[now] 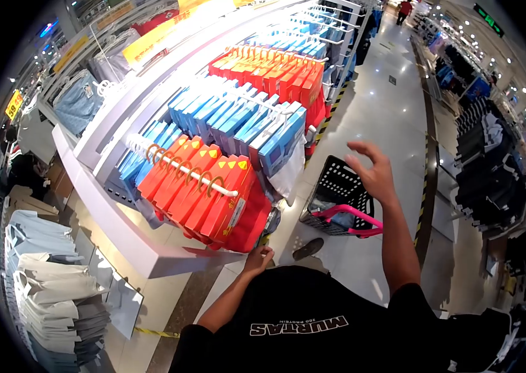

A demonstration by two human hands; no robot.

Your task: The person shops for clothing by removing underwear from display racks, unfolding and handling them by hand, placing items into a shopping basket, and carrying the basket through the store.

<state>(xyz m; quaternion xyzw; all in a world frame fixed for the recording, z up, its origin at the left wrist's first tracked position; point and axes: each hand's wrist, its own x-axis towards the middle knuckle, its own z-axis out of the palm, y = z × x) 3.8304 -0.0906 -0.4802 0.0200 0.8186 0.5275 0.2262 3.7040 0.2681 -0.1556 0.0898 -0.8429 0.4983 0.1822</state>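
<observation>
My right hand (372,169) is raised over the black shopping basket (339,177), its fingers apart and nothing between them. The basket stands on the floor with a pink handle (362,222) and some folded packages inside. Close beside the lower edge of the red hanging packs (213,199) is my left hand (260,258), its fingers curled; whether it holds anything is too small to make out. Behind the red packs hang blue packs (232,124) on metal hooks, then another row of red packs (281,78).
A white shelf edge (113,217) runs along the left of the display. Light garments (51,280) hang at the lower left, dark clothes (490,168) at the right. A tiled aisle (393,93) leads to a distant person (404,11).
</observation>
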